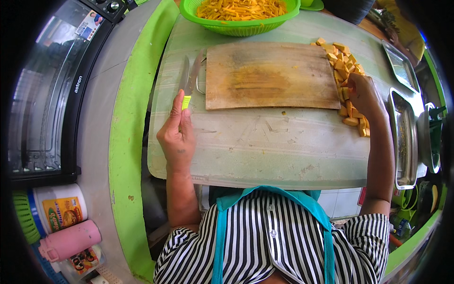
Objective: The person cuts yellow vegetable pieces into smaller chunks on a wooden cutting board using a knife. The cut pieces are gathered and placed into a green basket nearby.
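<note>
My left hand [179, 133] grips the yellow-green handle of a kitchen knife [186, 102], left of the wooden cutting board [269, 76]. Two blades point away from me above that hand, one with orange bits stuck to it; which blade joins the handle is hard to tell. At the board's right side, my right hand [365, 94] reaches into a pile of orange vegetable chunks [340, 67]. Its fingertips touch the pieces, but whether they grasp one is hidden. Orange stains and a small crumb mark the board's surface.
Beyond the board stands a green plastic basket [244, 28] of orange vegetable strips [241, 10]. Metal trays [404, 142] line the table's right side. A toaster oven [46, 88], pink bottle [72, 239] and white tub [60, 209] are at left. Another person's arm [400, 42] shows at upper right.
</note>
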The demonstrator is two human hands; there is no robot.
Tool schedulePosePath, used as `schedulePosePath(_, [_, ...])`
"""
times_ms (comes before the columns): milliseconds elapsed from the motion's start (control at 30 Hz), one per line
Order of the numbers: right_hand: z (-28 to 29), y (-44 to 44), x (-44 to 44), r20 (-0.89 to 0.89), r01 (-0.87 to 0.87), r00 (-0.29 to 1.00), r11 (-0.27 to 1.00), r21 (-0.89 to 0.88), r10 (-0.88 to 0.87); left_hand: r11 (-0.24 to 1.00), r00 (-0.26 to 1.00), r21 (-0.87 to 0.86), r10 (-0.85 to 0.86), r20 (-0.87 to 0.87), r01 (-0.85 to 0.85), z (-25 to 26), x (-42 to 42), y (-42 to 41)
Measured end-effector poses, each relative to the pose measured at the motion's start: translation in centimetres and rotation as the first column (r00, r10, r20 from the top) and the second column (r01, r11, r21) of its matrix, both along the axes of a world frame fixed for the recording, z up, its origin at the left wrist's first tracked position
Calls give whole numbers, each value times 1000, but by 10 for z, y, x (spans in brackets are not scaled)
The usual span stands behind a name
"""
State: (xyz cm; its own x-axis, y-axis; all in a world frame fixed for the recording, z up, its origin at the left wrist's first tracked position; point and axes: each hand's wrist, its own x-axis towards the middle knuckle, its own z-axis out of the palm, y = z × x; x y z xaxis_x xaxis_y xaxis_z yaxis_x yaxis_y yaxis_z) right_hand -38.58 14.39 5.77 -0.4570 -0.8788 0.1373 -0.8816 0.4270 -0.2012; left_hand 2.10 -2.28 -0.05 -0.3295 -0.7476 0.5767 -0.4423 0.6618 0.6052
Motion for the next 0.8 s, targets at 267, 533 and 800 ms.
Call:
schedulePosePath(267, [-14, 4, -1, -75, -28, 997, 998, -60, 23, 998, 1000, -67, 4, 1, -4, -6, -1, -6])
schedulePosePath(533, [0, 1, 1, 305, 76, 952, 979, -188, -15, 995, 1000, -94, 17, 20, -15, -6, -1, -5])
schedulePosePath(800, [5, -62, 66, 967, -60, 70, 968, -243, 247, 999, 999, -50, 18, 27, -17, -5, 3, -5])
